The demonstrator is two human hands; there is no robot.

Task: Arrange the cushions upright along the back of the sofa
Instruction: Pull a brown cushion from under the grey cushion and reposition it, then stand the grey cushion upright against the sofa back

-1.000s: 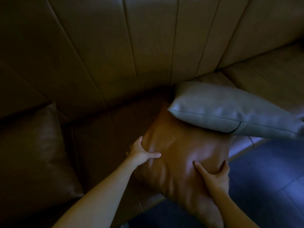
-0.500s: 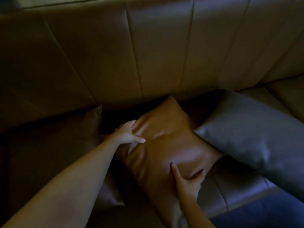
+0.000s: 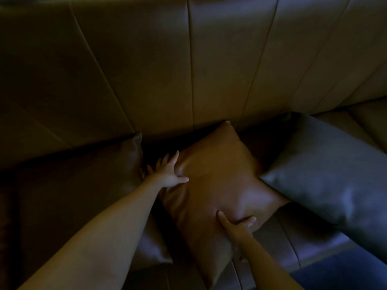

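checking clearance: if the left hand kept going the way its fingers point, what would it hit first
Likely the sofa backrest: the left hand, on the tan cushion, points up into the dark gap beside it. Depth there is unclear.

We see a tan, smooth, leather-like square cushion (image 3: 217,178) with a soft sheen; the grey cushion (image 3: 326,166) looks similarly glossy, perhaps leather.

The scene is very dim and muddy, with detail lost in the dark. Faint cool light from the right puts a soft sheen on the grey leather cushion (image 3: 326,176) right of the hands and on the tan leather cushion (image 3: 217,185) between them. Deep shadow fills the gap beyond the left hand (image 3: 167,174). The brown panelled sofa back (image 3: 188,70) bows with wide-angle distortion, and edges look soft.
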